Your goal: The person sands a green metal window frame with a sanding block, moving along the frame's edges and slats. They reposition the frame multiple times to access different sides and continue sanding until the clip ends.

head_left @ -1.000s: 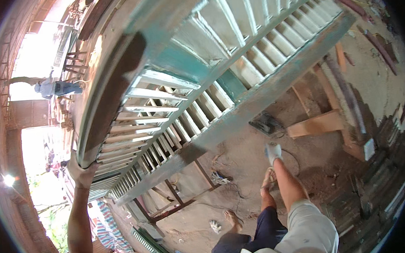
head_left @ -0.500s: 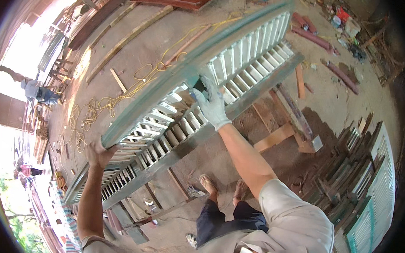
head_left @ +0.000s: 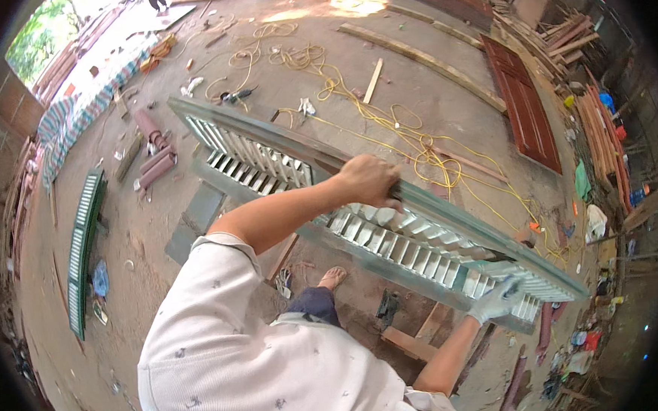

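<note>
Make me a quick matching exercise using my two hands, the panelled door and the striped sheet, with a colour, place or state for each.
Column one:
1. Left hand
2. Right hand
3. Panelled door
4. Striped sheet

Column two:
A. Reddish brown
B. Wearing a whitish glove
C. Upper left of the view
D. Bare, gripping the louvred shutter

Pairs: 1-D, 2-B, 3-A, 4-C

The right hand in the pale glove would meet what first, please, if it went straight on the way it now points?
The pale-gloved right hand would probably first meet the narrow, pale slats near the right-hand end of the long green louvred shutter, though depth is unclear here.
</note>
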The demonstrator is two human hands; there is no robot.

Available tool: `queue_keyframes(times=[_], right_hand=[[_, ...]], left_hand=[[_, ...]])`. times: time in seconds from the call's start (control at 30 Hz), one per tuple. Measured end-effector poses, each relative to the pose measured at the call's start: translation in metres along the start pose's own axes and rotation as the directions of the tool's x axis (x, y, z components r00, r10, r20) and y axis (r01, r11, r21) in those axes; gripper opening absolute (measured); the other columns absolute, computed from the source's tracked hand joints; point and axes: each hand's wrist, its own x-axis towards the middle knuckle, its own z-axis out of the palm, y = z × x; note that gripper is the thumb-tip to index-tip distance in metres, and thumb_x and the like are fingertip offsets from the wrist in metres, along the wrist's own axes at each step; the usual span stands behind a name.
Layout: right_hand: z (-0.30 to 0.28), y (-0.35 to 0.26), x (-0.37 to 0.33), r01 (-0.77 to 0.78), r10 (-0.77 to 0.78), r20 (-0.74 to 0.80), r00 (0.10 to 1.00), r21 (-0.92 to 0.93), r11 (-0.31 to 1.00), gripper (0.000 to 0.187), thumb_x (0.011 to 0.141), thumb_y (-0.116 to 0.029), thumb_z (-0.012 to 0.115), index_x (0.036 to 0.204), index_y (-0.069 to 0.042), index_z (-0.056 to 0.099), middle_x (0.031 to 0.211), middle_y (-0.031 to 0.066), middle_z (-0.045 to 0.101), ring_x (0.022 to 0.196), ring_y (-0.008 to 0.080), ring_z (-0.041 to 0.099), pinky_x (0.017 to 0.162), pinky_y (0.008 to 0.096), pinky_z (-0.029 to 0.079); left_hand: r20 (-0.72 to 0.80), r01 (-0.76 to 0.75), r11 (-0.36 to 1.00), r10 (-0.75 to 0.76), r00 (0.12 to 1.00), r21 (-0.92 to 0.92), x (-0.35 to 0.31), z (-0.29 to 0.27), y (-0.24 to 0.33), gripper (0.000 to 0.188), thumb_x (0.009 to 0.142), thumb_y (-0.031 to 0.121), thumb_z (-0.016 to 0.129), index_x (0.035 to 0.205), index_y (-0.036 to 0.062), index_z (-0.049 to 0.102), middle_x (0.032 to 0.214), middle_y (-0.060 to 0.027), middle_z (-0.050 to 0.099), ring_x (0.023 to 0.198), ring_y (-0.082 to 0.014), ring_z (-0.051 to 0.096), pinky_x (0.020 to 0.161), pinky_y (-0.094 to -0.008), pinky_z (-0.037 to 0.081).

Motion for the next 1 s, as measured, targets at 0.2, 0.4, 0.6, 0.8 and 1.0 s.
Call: queue_keyframes(times=[0.2, 0.4, 0.6, 0.8, 1.0], right_hand=[[-0.004, -0.096, 0.085, 0.534, -0.415, 0.567, 0.711, -0.051, 0.844, 0.067, 0.095, -0.042, 0.081, 0.144, -0.001, 0.061, 0.148, 0.0223, 0.061, 0.143, 0.0425, 0.052, 0.123, 0.0546, 0.037], [0.047, -0.149, 0.120, 0.719, 0.114, 0.978, 0.177, -0.207, 0.664, 0.087, 0.062, -0.058, 0.094, 0.133, -0.015, 0.067, 0.141, 0.0152, 0.065, 0.141, 0.0365, 0.055, 0.119, 0.0498, 0.041], [0.039, -0.097, 0.108, 0.696, -0.155, 0.936, 0.316, -0.118, 0.708, 0.079, 0.071, -0.051, 0.092, 0.137, -0.014, 0.068, 0.145, 0.0160, 0.064, 0.140, 0.0375, 0.055, 0.119, 0.0505, 0.041], [0.036, -0.049, 0.057, 0.452, -0.415, 0.316, 0.853, -0.051, 0.891, 0.044, 0.111, -0.029, 0.058, 0.145, -0.001, 0.062, 0.147, 0.0208, 0.062, 0.142, 0.0399, 0.051, 0.126, 0.0519, 0.033], [0.058, -0.033, 0.004, -0.252, 0.325, -0.113, 0.939, 0.416, 0.874, 0.041, 0.108, -0.013, 0.066, 0.144, -0.002, 0.052, 0.146, 0.0183, 0.054, 0.132, 0.0278, 0.056, 0.111, 0.0417, 0.053]], left_hand=[[-0.410, -0.316, 0.937, 0.233, 0.882, -0.146, 0.013, 0.022, -0.002, 0.043, 0.090, 0.047, 0.079, 0.100, 0.0083, 0.065, 0.102, -0.0104, 0.068, 0.099, -0.0308, 0.069, 0.091, -0.0420, 0.053], [-0.655, -0.243, 0.841, -0.163, 0.738, -0.483, -0.084, 0.062, 0.024, 0.033, 0.088, 0.031, 0.085, 0.104, 0.0058, 0.071, 0.103, -0.0105, 0.070, 0.096, -0.0323, 0.067, 0.087, -0.0397, 0.052], [-0.368, 0.392, 0.423, -0.906, 0.210, -0.817, -0.146, 0.137, -0.021, 0.045, 0.094, 0.032, 0.080, 0.120, -0.0018, 0.066, 0.121, -0.0197, 0.069, 0.110, -0.0372, 0.067, 0.097, -0.0469, 0.052], [-0.745, 0.443, 0.880, -0.412, 0.525, -0.175, -0.160, 0.025, -0.150, 0.043, 0.101, 0.034, 0.075, 0.134, 0.0069, 0.067, 0.140, -0.0148, 0.066, 0.139, -0.0379, 0.055, 0.118, -0.0535, 0.038], [-0.323, 0.670, 0.729, -0.674, 0.664, -0.143, -0.118, -0.004, -0.190, 0.037, 0.104, 0.040, 0.071, 0.122, 0.0075, 0.072, 0.145, -0.0164, 0.064, 0.140, -0.0385, 0.054, 0.118, -0.0549, 0.037]])
